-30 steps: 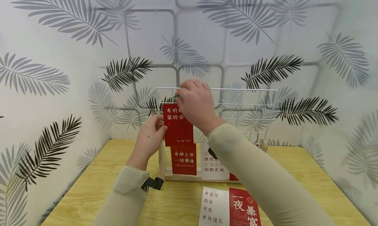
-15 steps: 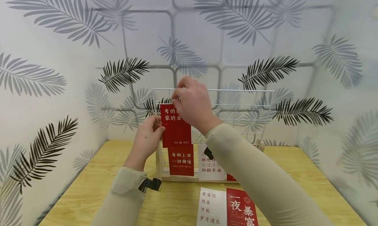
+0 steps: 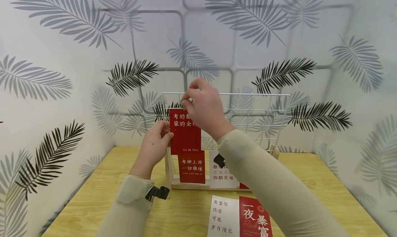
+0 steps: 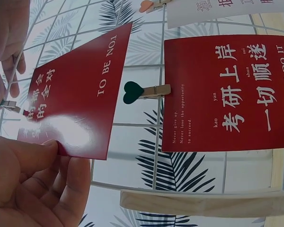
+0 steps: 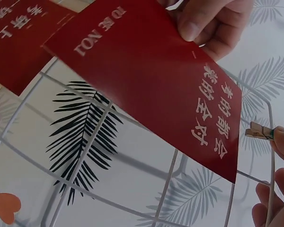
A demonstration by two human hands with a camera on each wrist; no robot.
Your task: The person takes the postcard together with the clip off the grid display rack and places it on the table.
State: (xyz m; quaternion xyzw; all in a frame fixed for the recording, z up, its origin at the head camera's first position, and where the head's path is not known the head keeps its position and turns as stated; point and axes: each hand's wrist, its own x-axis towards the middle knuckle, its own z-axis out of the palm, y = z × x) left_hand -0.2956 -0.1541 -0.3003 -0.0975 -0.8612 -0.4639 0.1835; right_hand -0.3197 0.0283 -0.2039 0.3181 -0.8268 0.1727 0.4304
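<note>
A red card with white lettering (image 3: 186, 140) is upright in front of a white wire grid rack (image 3: 257, 93). My left hand (image 3: 152, 145) pinches it by its left edge, between thumb and fingers. Above its top edge, my right hand (image 3: 206, 106) pinches a small wooden clothespin (image 5: 259, 131) with a green heart. In the right wrist view the clothespin's tip is close to the card's top edge, seemingly just apart. Another red card (image 3: 192, 175) hangs lower on the grid from a clothespin with a dark green heart (image 4: 154, 91).
A white card (image 3: 221, 180) hangs to the right, partly behind my right arm. An orange heart clip (image 5: 7, 205) is on the wires. The rack has a wooden base (image 3: 204, 186). White and red cards (image 3: 224, 216) lie on the wooden table (image 3: 90, 195) in front.
My right fingers have shifted slightly, and the green heart seen between them a second ago is now mostly hidden in the head view. The left hand still holds the card in nearly the same place.
</note>
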